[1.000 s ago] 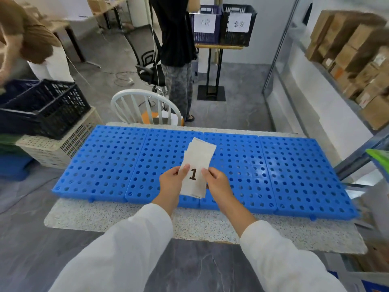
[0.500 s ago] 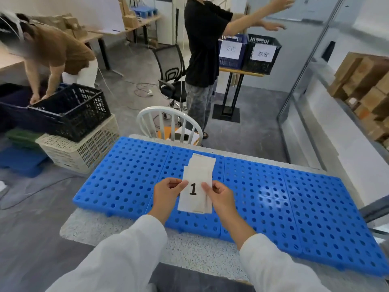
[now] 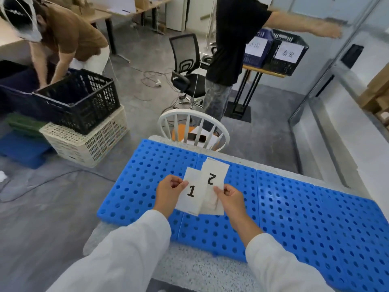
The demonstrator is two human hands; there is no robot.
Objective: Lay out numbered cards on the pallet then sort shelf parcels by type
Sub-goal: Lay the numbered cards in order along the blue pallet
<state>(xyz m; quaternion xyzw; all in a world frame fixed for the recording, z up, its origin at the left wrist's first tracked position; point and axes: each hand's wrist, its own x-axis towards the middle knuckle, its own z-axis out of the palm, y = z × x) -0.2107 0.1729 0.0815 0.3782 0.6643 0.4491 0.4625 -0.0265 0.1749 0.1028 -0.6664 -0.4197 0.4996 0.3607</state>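
Card-layout step, none down yet. Over the pallet (image 3: 294, 207) our left hand (image 3: 168, 191) pinches card 1 (image 3: 190, 197), right hand (image 3: 230, 197) pinches card 2 (image 3: 213, 178). Next we probably set card 1 flat on the pallet.

Soft, even indoor light, wide-angle view
Edges are bending; cards (image 3: 211, 178) are reading sharp, while the far arm (image 3: 305, 26) and head (image 3: 19, 17) are smearing with blur

A parcel-sorting workroom: stacked crates (image 3: 84, 114), labelled bins (image 3: 288, 54), blue pallet (image 3: 294, 207).
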